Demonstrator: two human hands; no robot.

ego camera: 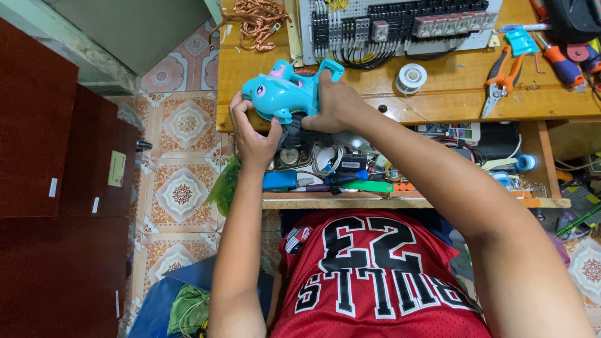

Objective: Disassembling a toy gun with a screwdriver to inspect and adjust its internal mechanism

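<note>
Red jersey nearest, then wooden bench [438, 103] over tiled floor [181, 188]; left hand [253, 128] and right hand [335, 103] both clamped on blue dolphin toy [282, 94] at bench edge, best kept supported from below with an even grip; pliers [504, 78] and wire spool [411, 77] lie apart.

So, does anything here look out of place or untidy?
A tangle of bare copper wire hangs over the workbench far edge, and the open drawer is crammed with tools. Both hands, left hand and right hand, hold a turquoise toy dolphin.
</note>
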